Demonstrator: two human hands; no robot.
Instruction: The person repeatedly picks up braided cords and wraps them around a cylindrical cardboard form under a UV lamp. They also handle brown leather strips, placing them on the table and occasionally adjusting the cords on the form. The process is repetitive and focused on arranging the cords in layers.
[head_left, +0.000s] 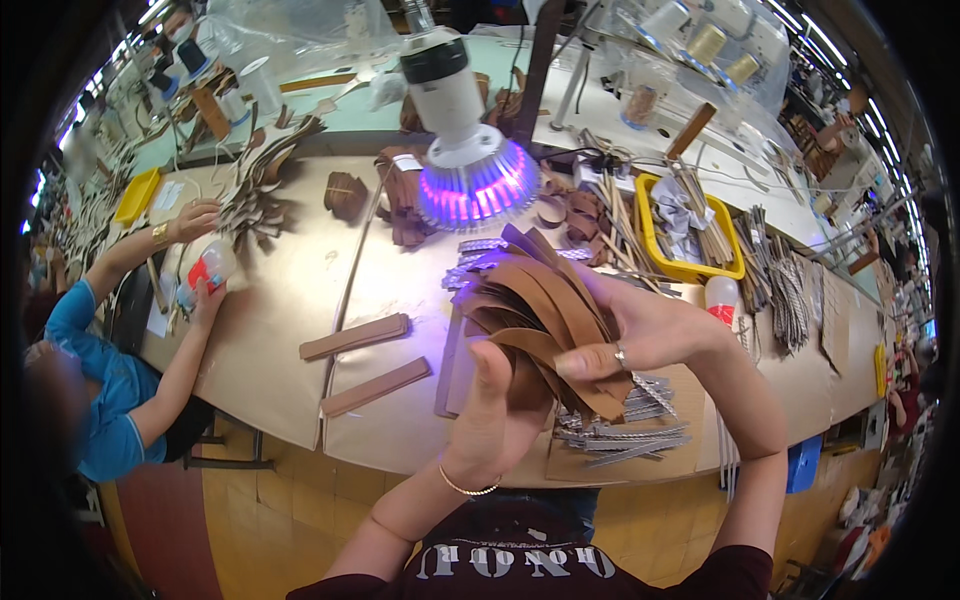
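Note:
A thick bundle of brown leather strips (545, 300) is fanned out and bent between my two hands, under the purple-lit lamp (478, 185). My left hand (495, 420) wraps the bundle from its lower left, thumb pointing up. Around its right side closes my right hand (640, 325), the thumb pressing on the strips. Grey braided strips (630, 440) lie on the table just beyond and below the bundle. Two flat stacks of brown strips, an upper stack (355, 336) and a lower stack (377, 386), rest to the left of my hands.
A yellow basket (735, 262) with sticks and white material stands at the right, near a red-labelled bottle (720, 298). Rolled brown leather (400, 200) lies behind the lamp. At the left, a co-worker in a blue shirt (85, 370) holds a bottle (205, 270).

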